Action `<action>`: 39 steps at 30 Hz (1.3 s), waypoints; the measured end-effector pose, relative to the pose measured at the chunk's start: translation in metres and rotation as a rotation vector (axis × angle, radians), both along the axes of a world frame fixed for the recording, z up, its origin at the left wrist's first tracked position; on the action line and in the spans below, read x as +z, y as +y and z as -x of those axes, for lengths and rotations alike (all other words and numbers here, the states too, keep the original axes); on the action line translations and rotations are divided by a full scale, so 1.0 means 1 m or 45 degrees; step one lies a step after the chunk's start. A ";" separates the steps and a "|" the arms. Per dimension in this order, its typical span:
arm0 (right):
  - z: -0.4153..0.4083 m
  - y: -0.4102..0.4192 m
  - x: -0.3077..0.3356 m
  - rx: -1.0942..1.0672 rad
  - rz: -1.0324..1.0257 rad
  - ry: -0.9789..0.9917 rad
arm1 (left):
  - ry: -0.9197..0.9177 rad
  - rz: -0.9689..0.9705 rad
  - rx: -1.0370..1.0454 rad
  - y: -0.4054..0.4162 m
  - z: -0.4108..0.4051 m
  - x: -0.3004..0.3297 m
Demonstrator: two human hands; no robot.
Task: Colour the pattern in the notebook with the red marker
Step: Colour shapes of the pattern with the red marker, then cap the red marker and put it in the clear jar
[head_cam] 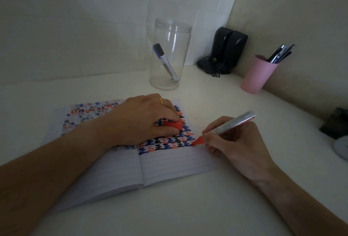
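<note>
Filling the lower part of the frame, a pale table (188,207) runs back to a corner of white tiled wall and beige wall, with a clear jar (169,55) holding a blue marker (165,62) at upper centre, a pink cup (258,74) of pens at upper right, and a black device (226,51) between them. The open notebook (169,162) lies at centre, its pattern (167,143) of red, blue and black marks on the right page. The left hand (139,120) presses on the page with a red cap (174,124) pinched in its fingers, while the right hand (233,141) grips the red marker (224,126), whose long axis slants from upper right down to lower left, tip on the pattern's right edge.
</note>
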State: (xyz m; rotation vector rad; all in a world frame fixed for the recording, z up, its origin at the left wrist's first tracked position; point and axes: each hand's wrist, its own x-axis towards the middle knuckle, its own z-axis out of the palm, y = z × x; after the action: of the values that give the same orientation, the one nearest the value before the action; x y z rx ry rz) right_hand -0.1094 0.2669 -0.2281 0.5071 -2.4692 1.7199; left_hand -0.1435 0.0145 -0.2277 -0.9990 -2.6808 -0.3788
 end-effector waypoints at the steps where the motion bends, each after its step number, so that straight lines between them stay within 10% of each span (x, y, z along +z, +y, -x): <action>1: 0.000 0.000 -0.001 -0.032 -0.004 0.000 | 0.001 0.003 0.001 0.000 0.000 0.000; 11: 0.006 0.002 -0.004 -0.149 -0.031 0.015 | -0.019 -0.012 0.009 0.000 -0.002 0.002; 27: 0.069 -0.044 0.008 -0.300 0.651 -0.260 | -0.062 0.009 0.122 0.002 -0.006 0.005; 39: 0.073 -0.032 -0.001 -0.108 0.961 -0.297 | -0.101 -0.442 0.479 -0.002 -0.002 0.003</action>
State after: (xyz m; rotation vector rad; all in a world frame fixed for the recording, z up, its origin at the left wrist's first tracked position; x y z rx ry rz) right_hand -0.1820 0.2350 -0.2290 0.1207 -1.6928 2.5633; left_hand -0.1413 0.0127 -0.2250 -0.3788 -2.6621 -0.7780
